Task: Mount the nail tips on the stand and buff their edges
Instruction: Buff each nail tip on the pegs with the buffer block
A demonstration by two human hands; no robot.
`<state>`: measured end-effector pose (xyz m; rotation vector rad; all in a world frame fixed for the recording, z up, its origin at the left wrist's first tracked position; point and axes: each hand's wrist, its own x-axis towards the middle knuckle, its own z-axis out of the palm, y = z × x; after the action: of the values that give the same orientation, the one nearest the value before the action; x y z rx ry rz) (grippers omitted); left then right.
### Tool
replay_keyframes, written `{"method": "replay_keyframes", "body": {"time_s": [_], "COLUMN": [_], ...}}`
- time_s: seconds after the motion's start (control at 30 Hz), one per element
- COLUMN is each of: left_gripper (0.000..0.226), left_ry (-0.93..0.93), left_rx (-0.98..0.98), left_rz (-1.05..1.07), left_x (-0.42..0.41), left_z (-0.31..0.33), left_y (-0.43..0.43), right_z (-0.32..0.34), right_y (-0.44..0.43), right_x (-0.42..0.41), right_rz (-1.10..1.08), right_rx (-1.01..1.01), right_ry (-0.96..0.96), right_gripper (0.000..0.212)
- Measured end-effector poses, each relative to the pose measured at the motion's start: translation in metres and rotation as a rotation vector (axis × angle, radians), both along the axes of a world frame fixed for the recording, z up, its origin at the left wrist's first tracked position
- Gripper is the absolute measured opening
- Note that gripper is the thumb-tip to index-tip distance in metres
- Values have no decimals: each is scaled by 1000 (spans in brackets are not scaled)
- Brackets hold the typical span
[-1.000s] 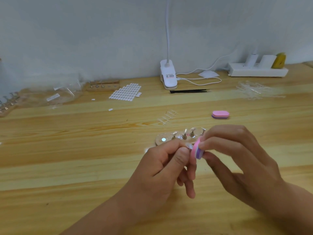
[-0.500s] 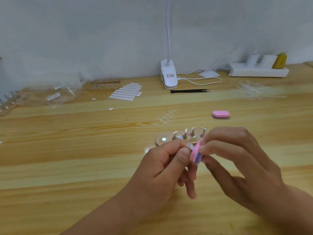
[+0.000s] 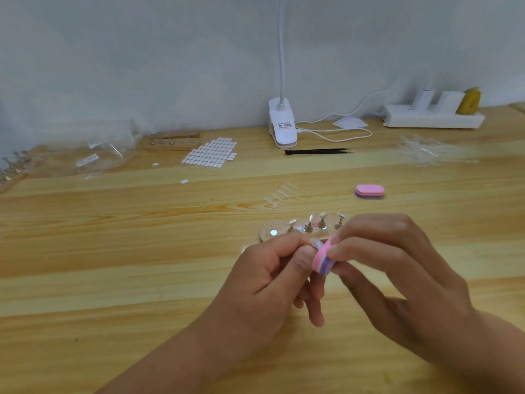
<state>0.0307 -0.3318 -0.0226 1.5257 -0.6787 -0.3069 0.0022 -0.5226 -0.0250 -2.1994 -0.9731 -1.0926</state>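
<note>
table [image 3: 113, 251]: pale wood, bold grain, low satin sheen
stand [image 3: 272, 233]: clear glossy plastic base, bright metal pegs [image 3: 322, 220]
tip [image 3: 316, 243], just before stand: clear plastic, glossy
buffer [image 3: 322, 261], just before stand: pink and purple layers, matt, foam-like
spare buffer [image 3: 369, 191], behind stand to the right: same matt layers
lamp clamp [image 3: 282, 129], far behind stand: smooth white plastic
tweezers [image 3: 318, 151], behind stand: black, matt
bags [image 3: 105, 155], far left of stand: clear crinkled film

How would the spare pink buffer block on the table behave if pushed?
The spare buffer block lies flat on its broad face, so it would probably slide, not roll or tip. Its layered, foam-like look suggests it is light and slightly squashy.
</note>
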Motion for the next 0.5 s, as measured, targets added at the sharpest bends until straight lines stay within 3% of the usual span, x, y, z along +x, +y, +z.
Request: {"method": "replay_keyframes", "body": {"time_s": [0.2, 0.5], "left_gripper": [25, 20], "left_ry": [26, 5], "left_rx": [11, 11], "left_rz": [39, 112], "left_x": [4, 6], "left_z": [-1, -4], "left_y": [1, 3], "right_z": [2, -2], "right_y": [-11, -10], "right_x": [6, 8], "right_rz": [-80, -50], "right_rx": [96, 29], "right_ry": [71, 81], "right_gripper": [24, 18]}}
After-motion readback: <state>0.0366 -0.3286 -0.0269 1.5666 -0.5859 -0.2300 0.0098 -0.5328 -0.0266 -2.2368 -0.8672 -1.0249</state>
